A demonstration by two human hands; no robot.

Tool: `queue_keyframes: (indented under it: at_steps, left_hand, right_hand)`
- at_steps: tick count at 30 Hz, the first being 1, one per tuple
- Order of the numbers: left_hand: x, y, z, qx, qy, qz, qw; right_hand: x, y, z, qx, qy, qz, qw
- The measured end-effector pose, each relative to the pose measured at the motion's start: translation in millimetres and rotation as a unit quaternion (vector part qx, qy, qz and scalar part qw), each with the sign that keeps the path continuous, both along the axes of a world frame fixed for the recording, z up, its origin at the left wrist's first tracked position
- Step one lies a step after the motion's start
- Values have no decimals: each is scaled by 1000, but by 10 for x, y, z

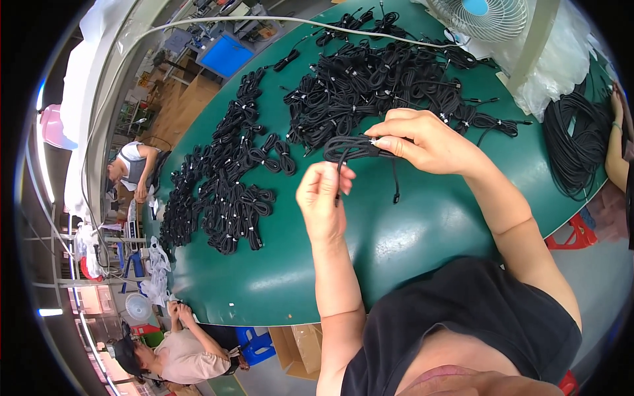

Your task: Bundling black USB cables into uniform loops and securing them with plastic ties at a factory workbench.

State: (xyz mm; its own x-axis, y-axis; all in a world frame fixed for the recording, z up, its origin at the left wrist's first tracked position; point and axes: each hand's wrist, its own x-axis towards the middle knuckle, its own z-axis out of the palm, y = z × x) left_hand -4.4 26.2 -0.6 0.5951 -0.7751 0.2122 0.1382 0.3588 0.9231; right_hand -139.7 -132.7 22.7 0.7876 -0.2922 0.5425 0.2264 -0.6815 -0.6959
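A coiled black cable (350,146) is held above the green table (290,277) in front of me. My right hand (426,142) is closed round the coil's right end, thumb and fingers pinching it where a small whitish tie or tag shows. One loose end with a black plug (396,197) hangs below that hand. My left hand (322,191) is closed at the coil's left side, with a strand of the same cable between thumb and fingers. Part of that strand is hidden by the fingers. Beyond my hands lies a large heap of bundled black cables (376,79).
More cable bundles (224,185) spread across the left of the table. A big coil of black cord (574,142) lies at the right, near plastic bags (555,66) and a fan (485,16). Two people sit at the left; another person's arm (617,145) shows at right.
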Motion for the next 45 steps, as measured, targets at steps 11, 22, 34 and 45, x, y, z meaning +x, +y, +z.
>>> queue_keyframes:
  at_steps: [11, 22, 34, 45]
  left_hand:
    - [-106, -130, -97, 149, -9, -246, 958]
    - [-40, -139, -142, -143, 204, -95, 964]
    - [-118, -145, -88, -150, 175, -113, 966]
    - [-140, -145, -118, -141, 167, -95, 971]
  right_hand:
    - [22, 23, 54, -209, -65, -90, 972]
    - [115, 347, -143, -190, -18, -76, 979]
    - [138, 375, -151, 20, 36, -8, 999]
    - [98, 356, -130, 8, 1, 20, 1000]
